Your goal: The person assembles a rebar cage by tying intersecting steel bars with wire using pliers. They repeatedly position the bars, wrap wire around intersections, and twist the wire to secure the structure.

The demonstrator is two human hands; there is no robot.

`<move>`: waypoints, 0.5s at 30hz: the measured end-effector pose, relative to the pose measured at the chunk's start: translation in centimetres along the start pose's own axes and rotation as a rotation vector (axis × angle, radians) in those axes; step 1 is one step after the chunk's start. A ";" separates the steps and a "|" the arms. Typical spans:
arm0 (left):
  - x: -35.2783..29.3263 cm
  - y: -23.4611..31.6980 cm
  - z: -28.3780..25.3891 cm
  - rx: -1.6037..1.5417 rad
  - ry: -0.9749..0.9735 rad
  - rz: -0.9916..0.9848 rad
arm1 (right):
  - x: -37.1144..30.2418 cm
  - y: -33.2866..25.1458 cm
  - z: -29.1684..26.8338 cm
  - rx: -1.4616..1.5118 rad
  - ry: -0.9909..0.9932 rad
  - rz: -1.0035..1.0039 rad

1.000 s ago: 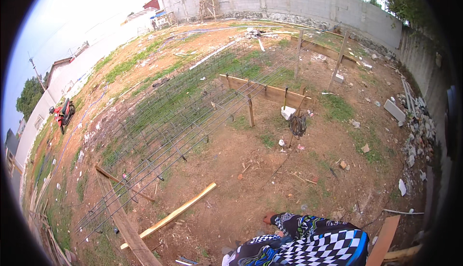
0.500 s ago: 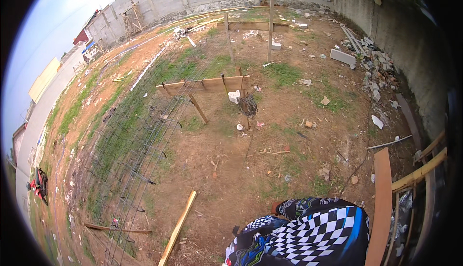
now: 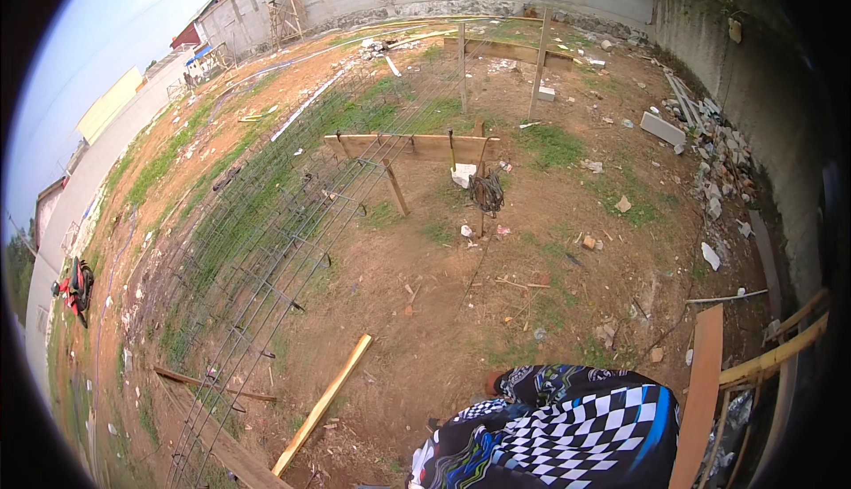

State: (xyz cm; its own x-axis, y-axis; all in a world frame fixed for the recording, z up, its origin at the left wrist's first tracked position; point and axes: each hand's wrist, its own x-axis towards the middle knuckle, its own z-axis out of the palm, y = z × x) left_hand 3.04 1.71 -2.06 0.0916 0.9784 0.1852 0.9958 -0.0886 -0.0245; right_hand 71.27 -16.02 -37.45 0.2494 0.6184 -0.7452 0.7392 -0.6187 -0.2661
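Note:
My patterned sleeve and shirt (image 3: 576, 427), with black and white checks and a blue stripe, fill the lower right. At the end of the upper sleeve fold a small reddish-brown patch (image 3: 493, 383) shows, perhaps part of my right hand; no fingers can be made out. My left hand does not show. Nearest the clothing, a long yellowish timber strip (image 3: 324, 405) lies on the bare soil to the left. A brown board (image 3: 705, 391) stands close on the right.
Long rebar cages (image 3: 266, 294) run along the left, reaching a wooden crosspiece (image 3: 417, 146) on stakes. Coiled dark wire (image 3: 486, 193) hangs at its right end. Rubble (image 3: 714, 156) lines the right wall. Bamboo poles (image 3: 776, 352) stick out at the right. A red motorbike (image 3: 78, 291) stands far left.
The whole view has swung to the left, so the crosspiece, wire and walls appear farther right. My clothing has shifted only slightly.

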 end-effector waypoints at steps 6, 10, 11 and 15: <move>1.9 3.6 1.8 -0.059 0.227 -0.135 | -1.1 -1.5 -3.3 0.357 -0.011 0.097; 0.6 3.6 1.3 -0.067 0.293 -0.186 | -0.6 -3.8 -2.5 0.402 -0.057 0.023; -1.8 2.1 0.0 -0.061 0.245 -0.253 | -0.3 -5.6 -2.5 0.290 -0.071 -0.021; 1.8 2.8 0.6 -0.004 0.300 -0.023 | -0.9 -4.7 -2.1 0.142 0.027 -0.103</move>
State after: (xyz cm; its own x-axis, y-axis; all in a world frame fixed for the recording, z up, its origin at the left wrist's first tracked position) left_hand 6.01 3.29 -2.34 0.0667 0.8816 0.4673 0.9976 -0.0685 -0.0131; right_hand 68.89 -12.64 -34.27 0.1952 0.6934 -0.6936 0.6660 -0.6128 -0.4253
